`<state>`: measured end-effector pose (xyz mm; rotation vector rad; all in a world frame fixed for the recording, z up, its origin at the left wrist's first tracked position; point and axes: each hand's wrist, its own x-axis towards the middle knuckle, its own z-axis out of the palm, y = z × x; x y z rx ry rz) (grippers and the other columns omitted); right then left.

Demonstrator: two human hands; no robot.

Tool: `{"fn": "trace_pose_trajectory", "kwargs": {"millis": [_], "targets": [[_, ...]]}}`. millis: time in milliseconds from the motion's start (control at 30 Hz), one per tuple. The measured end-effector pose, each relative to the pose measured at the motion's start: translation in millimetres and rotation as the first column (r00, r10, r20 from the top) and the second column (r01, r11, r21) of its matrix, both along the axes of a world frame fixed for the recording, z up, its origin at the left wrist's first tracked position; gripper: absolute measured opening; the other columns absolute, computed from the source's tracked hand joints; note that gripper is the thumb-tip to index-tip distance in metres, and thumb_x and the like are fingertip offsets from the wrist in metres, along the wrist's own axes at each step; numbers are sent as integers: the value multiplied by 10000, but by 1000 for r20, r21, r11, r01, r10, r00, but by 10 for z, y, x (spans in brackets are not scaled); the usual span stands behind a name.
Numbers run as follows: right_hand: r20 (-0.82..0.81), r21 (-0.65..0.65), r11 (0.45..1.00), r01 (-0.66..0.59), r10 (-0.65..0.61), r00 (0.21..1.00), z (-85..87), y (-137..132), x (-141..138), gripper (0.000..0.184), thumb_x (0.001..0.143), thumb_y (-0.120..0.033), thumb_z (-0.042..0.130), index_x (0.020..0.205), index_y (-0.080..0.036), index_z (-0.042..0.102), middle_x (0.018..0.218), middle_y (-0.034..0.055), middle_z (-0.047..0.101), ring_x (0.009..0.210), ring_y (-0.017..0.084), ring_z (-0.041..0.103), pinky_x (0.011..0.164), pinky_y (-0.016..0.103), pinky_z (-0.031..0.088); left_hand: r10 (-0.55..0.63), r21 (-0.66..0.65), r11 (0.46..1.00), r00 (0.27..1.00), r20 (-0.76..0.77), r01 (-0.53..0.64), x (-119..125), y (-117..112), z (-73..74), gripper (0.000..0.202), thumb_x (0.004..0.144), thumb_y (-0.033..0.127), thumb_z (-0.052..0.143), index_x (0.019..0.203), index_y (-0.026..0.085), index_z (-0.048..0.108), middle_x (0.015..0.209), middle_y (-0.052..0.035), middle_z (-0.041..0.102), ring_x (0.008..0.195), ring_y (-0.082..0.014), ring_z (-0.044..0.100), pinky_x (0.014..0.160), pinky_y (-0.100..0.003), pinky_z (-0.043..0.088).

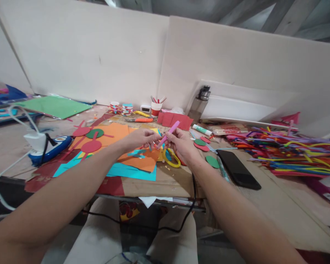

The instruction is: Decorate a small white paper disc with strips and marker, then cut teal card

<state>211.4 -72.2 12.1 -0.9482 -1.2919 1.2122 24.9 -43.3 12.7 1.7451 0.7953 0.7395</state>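
Note:
My right hand (181, 144) is closed round a pink marker-like stick (171, 131) that slants up and to the right. My left hand (139, 139) meets it from the left, its fingertips pinched at the stick's lower end; what they pinch is too small to make out. Both hands hover over sheets of orange paper (114, 131) and teal paper (132, 171) on the table. Yellow-handled scissors (172, 159) lie just under my right hand.
Red and green paper circles (91, 146) lie left of my hands, a blue glue gun (50, 147) further left. A black phone (238, 169) and a heap of pipe cleaners (288, 151) are right. A cup of pens (156, 107), a bottle (200, 101) and a glue stick (202, 130) stand behind.

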Motion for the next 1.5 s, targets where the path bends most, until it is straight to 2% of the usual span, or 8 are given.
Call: {"fn": "trace_pose_trajectory", "kwargs": {"millis": [367,533,867,1067,1133,1233,1333,1500], "targets": [[-58,-13,998,69,-70,996,-7,22,44,394,655,-508,742,795,-172,590,643,-41,550,532,67,494,527,215,414,-43,-82,996,998,-50,39,66,-36,-47,192,706,356,713,732,166,710,676,-23,648,530,-92,502,515,-216,384],[-89,23,989,149,-146,985,28,16,39,385,648,-489,753,645,-188,512,559,-53,475,483,61,413,480,219,340,-50,-102,994,997,-58,44,77,-58,8,226,735,376,693,794,161,730,675,-38,657,528,-98,519,512,-217,395],[-105,138,936,323,-311,945,-3,20,-157,412,756,-569,633,661,-212,452,548,-61,421,479,73,387,472,227,330,-89,-59,995,992,-84,85,38,-15,170,193,729,350,698,747,161,729,695,-58,681,528,-110,553,495,-226,396],[-377,41,821,569,-515,770,226,104,206,376,800,-525,612,702,-224,410,520,-89,403,451,59,395,469,184,381,-119,-59,992,972,-203,109,-168,22,117,171,662,306,730,581,158,702,534,-51,621,469,-130,534,478,-243,377],[-262,-25,878,478,-467,845,259,130,324,341,793,-485,630,689,-209,457,503,-83,410,421,53,370,422,182,331,-10,-60,998,990,-139,1,-213,65,105,168,663,329,738,645,162,733,572,-61,643,495,-135,548,491,-243,387],[63,-128,967,221,-215,975,214,116,306,292,772,-440,653,680,-184,549,471,-67,433,382,53,338,382,196,274,113,-54,992,993,34,-111,-208,130,117,205,713,357,714,705,154,742,677,-84,682,555,-120,563,536,-236,412],[190,-136,987,86,-59,980,143,56,162,269,733,-393,699,650,-174,567,466,-51,480,386,56,373,385,193,270,181,-88,981,976,123,-171,-170,153,116,190,725,338,716,759,154,745,716,-73,681,599,-110,566,571,-230,425],[222,-118,992,53,-26,975,117,-11,91,338,814,-478,606,664,-182,536,440,-50,492,360,59,388,362,181,288,151,-69,987,983,102,-144,-147,130,63,229,710,291,729,872,130,718,643,-21,629,541,-79,512,529,-210,400]]}}
